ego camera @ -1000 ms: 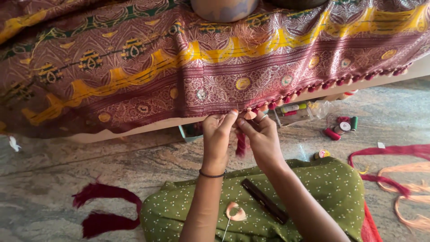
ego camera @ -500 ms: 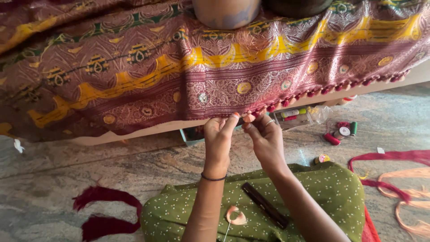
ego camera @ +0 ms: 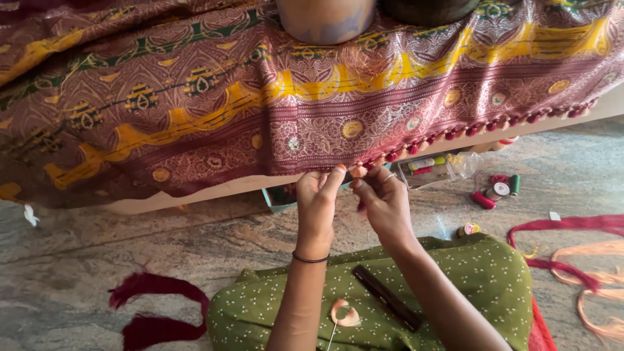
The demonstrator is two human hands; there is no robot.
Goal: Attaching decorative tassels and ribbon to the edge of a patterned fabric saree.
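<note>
Both hands pinch the lower hem of a maroon and yellow patterned cloth (ego camera: 312, 110) at twelve o'clock: left hand (ego camera: 318, 205), right hand (ego camera: 385, 203), fingers closed on its tasselled edge (ego camera: 416, 146). Thread spools (ego camera: 497, 190) lie at three o'clock.

Maroon-and-gold patterned cloth (ego camera: 312, 110) drapes over the ledge, its tasselled hem (ego camera: 416, 146) pinched, seemingly, at one tassel.

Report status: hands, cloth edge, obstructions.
Left hand and right hand both pinching the tasselled hem of the maroon-and-yellow patterned cloth. Nothing blocking them.
</note>
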